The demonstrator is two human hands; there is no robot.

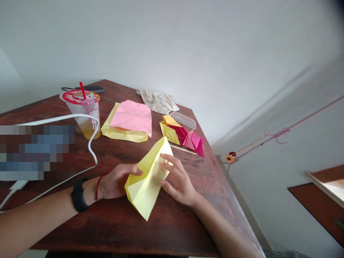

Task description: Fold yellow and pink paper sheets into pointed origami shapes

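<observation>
A folded sheet of yellow paper (146,182) sits at lower centre of the frame, held just above a dark wooden tabletop (166,229) between the person's two hands. Its long axis runs nearly top to bottom of the frame, leaning from an upper tip at centre right to a lower tip near the bottom edge. The left hand (116,181) enters from the left and is closed around the sheet's left edge, its fingers curled against the paper at about mid-length. The right hand (177,179) comes in from the lower right, with its fingers (168,161) spread across the upper right face of the sheet and its thumb low on the same side. It is partly open but presses on the paper. The left hand is nearer the lower fold, and the right hand is nearer the upper tip. A black wristband (79,195) and a red string bracelet (98,187) are worn on the left wrist. Beyond the hands, a pink paper sheet (131,118) lies on a yellow paper sheet (120,133) at upper centre. A folded pink-and-yellow paper model (182,138) lies to the upper right of the held sheet, and a thin wooden stick (184,149) lies just below it. A plastic cup (87,120) with a red straw stands at upper left, with a white cable (92,143) running past it.
</observation>
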